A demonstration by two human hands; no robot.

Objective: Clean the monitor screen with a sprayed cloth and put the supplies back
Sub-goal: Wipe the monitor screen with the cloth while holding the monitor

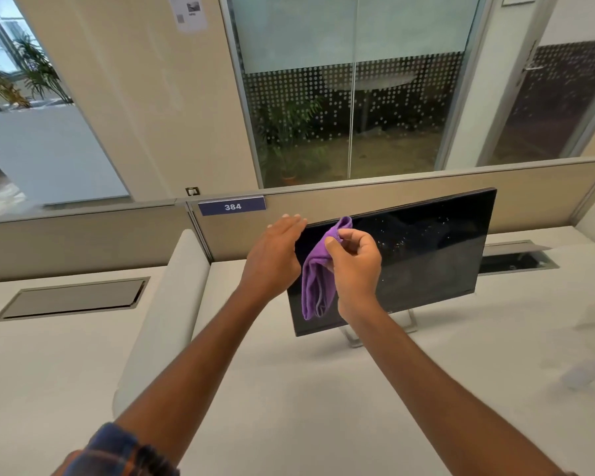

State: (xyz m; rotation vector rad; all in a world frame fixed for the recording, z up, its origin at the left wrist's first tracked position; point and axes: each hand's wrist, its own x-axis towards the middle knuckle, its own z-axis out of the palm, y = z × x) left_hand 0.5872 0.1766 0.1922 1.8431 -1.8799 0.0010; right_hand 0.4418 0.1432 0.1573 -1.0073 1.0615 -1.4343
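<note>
Hands raised before a dark monitor (pixel 426 255) on a white desk (pixel 289 389): right hand (pixel 356 266) pinches a purple cloth (pixel 315 280) hanging lengthwise against the screen's left part, left hand (pixel 272 255) open just beside, at the monitor's left edge, and the unwiped screen stretches rightward, nearer the right hand.

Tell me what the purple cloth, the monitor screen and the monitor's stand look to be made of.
Purple cloth: soft fabric, likely microfibre; it hangs in limp folds with a matte nap, pinched in the right hand.
Monitor screen: glossy black panel, glass or plastic; it shows reflections and pale specks.
Stand: seems brushed metal, silvery with a dull sheen; painted plastic is possible.
</note>
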